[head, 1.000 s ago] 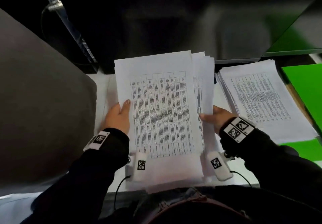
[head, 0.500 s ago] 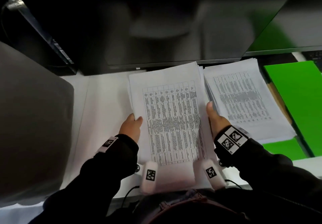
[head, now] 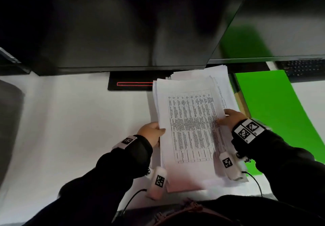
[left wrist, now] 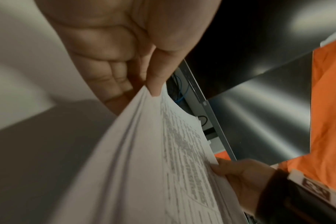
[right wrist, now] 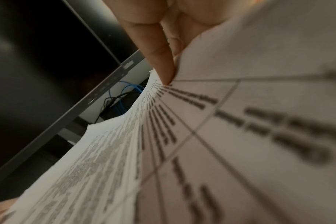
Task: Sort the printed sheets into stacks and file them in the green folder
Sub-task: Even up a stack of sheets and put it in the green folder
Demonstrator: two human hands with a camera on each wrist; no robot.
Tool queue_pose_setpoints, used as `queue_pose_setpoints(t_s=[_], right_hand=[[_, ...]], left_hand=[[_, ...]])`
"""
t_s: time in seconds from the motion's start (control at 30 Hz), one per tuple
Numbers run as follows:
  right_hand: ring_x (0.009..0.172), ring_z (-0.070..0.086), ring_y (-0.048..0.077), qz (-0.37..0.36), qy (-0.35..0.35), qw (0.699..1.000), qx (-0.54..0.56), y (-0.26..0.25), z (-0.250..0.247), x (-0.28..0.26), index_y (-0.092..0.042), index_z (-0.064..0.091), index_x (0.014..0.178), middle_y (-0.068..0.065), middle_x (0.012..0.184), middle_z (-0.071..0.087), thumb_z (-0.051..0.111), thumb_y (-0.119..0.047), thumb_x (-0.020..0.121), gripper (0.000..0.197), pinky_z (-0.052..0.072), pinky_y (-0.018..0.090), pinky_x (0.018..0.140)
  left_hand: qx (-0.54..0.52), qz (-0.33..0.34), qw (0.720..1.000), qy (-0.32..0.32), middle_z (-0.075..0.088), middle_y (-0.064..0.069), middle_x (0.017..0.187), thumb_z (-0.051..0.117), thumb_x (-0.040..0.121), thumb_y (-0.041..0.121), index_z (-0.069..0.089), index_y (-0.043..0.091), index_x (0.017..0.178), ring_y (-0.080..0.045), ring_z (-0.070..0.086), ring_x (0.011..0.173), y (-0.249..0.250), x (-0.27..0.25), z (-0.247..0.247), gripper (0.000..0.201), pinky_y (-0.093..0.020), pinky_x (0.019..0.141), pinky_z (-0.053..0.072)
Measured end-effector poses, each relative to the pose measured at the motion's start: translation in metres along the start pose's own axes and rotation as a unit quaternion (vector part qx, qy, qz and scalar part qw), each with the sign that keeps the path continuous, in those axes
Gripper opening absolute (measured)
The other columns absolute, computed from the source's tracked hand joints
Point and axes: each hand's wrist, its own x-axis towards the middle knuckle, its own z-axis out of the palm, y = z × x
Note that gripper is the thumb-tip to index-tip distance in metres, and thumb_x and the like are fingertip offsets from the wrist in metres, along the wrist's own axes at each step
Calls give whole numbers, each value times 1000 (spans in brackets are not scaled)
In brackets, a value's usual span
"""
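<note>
The bundle of printed sheets (head: pixel 190 129) is now hanging over the stack (head: pixel 218 75) beside the green folder (head: pixel 274 106), having travelled right from mid-desk. The left hand (head: pixel 151 134) and right hand (head: pixel 230 118) are each pinching an edge (merging looks imminent).

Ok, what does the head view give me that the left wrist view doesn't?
Head view only: the green folder lying open to the right of the held sheets, a second paper pile under and behind them, and the monitor base.
Left wrist view only: the sheets' layered left edge, with the left hand pinching it thumb on top, plus blue cables.
Both: the sheets gripped on both sides, including the right hand.
</note>
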Motion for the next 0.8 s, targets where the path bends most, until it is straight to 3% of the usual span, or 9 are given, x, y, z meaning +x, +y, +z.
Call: queue_pose_setpoints(t_s=[0.17, 0.27, 0.37, 0.43, 0.5, 0.57, 0.63, 0.7, 0.8], right_hand=[[113, 58, 27, 1, 25, 999, -35, -3, -34, 33, -9, 54, 126, 11, 122, 62, 66, -10, 82, 46, 42, 26, 90], [108, 60, 27, 0, 51, 998, -43, -3, -49, 47, -12, 53, 128, 10, 124, 60, 66, -11, 82, 47, 40, 21, 80], [89, 61, 24, 24, 75, 997, -25, 5, -52, 59, -17, 47, 134, 10, 121, 58, 64, -14, 83, 54, 44, 11, 70], [101, 58, 26, 53, 75, 994, -62, 9, -51, 61, -19, 42, 138, 10, 130, 53, 64, -23, 84, 59, 45, 22, 82], [107, 56, 28, 58, 57, 993, -88, 10, -50, 63, -13, 48, 132, 12, 130, 54, 62, -32, 85, 53, 41, 28, 86], [91, 56, 27, 60, 44, 993, -87, 8, -49, 64, -7, 56, 120, 14, 116, 61, 61, -39, 85, 48, 39, 25, 75], [77, 53, 24, 63, 44, 994, -81, 3, -47, 64, -4, 57, 111, 13, 102, 62, 62, -44, 83, 49, 35, 23, 61], [77, 57, 25, 75, 28, 994, -73, -1, -44, 63, -6, 49, 125, 13, 101, 60, 62, -55, 78, 69, 36, 24, 57], [94, 62, 31, 106, 3, 989, -108, -2, -44, 57, -8, 45, 132, 14, 98, 62, 58, -77, 63, 98, 50, 35, 76]], left_hand=[[21, 53, 998, 15, 64, 0, 90, 54, 91, 12, 63, 11, 110, -10, 58, 68, 23, 22, 39, 21, -21, 60, 47], [41, 57, 997, 25, 66, -1, 97, 56, 90, 16, 63, 14, 111, -16, 60, 79, 34, 34, 52, 23, -25, 72, 48], [88, 33, 995, 45, 58, -2, 114, 58, 87, 23, 60, 16, 119, -22, 59, 102, 37, 47, 55, 33, -27, 92, 44], [78, 9, 996, 47, 52, 1, 115, 56, 87, 22, 54, 14, 126, -26, 55, 112, 36, 51, 56, 40, -35, 101, 43], [57, 5, 998, 27, 62, 0, 113, 54, 87, 18, 60, 18, 117, -28, 59, 110, 33, 54, 57, 30, -43, 100, 45], [50, 5, 999, 16, 68, -7, 111, 53, 86, 16, 65, 26, 105, -30, 62, 107, 32, 55, 59, 24, -44, 98, 48], [42, 1, 999, 16, 69, -7, 111, 52, 87, 16, 66, 25, 107, -29, 62, 107, 32, 56, 61, 26, -43, 98, 48], [38, -1, 999, 10, 68, -4, 112, 52, 88, 15, 64, 23, 113, -26, 62, 107, 33, 57, 60, 29, -41, 99, 47], [31, -7, 999, 6, 65, -6, 117, 52, 89, 13, 59, 21, 120, -25, 60, 108, 33, 56, 57, 33, -40, 101, 45]])
